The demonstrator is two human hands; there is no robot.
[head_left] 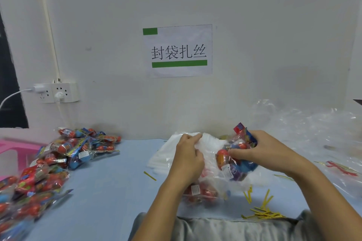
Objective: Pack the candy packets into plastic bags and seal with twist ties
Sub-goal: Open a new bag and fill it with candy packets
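Pale blue covers the worktop, which butts against a white wall carrying a printed paper sign and a socket strip. A large heap of candy packets occupies the left edge of the worktop. Crumpled clear plastic film lies along the right edge at the far corner. At the centre near edge sits a clear plastic bag, already containing packets. The left hand pinches the bag's mouth with curled fingers. The right hand grips a candy packet at the bag opening. A stack of white bags lies just behind the left hand. Yellow twist ties are scattered near the front edge, right of centre; one single tie lies left of the bag.
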